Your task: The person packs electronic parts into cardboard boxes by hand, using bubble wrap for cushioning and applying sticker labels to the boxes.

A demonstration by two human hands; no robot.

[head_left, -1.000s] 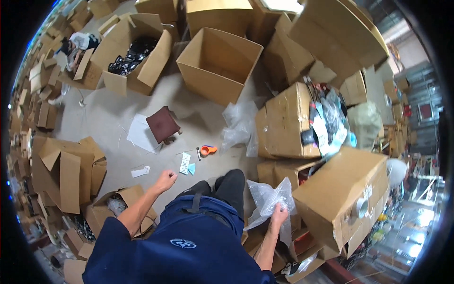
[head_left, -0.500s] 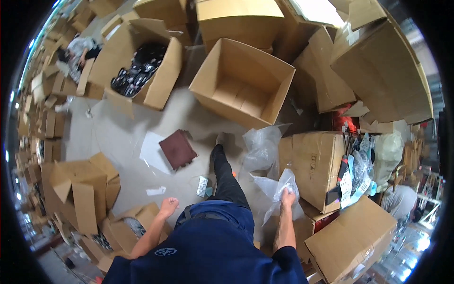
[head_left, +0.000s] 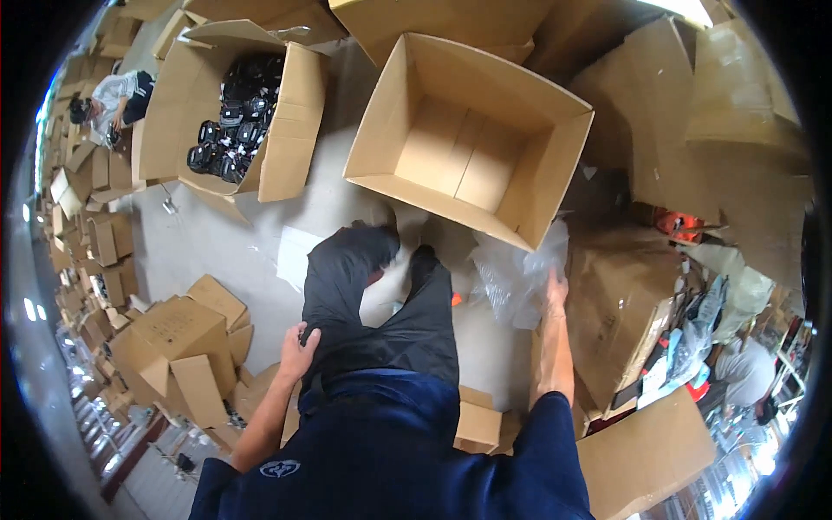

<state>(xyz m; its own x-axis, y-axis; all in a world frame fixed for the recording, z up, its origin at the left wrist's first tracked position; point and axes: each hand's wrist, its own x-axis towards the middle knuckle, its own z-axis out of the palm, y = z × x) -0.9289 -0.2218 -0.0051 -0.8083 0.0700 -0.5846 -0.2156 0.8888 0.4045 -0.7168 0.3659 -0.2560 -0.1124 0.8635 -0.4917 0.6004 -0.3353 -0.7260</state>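
Observation:
My right hand (head_left: 555, 293) is closed on a crumpled clear plastic bag (head_left: 511, 282), which hangs between my legs and a large carton on the right. The bag's upper end lies close to the near corner of an open cardboard box (head_left: 494, 85), whose bare bottom shows. Beside my left thigh is my left hand (head_left: 299, 354), its fingers curled; a dark spot shows between them, too small to name. My left leg is raised forward over a white sheet (head_left: 295, 258) on the floor, and it covers most of a maroon piece there.
Another open box (head_left: 296, 121), at the far left, holds several black items (head_left: 232, 130). Cartons stand at the left (head_left: 186, 338) and the right (head_left: 624, 303). People are seen at the far left (head_left: 117, 100) and right edge (head_left: 744, 373).
I have stepped forward, and my left leg now blocks the maroon piece. My right hand has carried the plastic bag forward toward the box. My left hand has come to my thigh.

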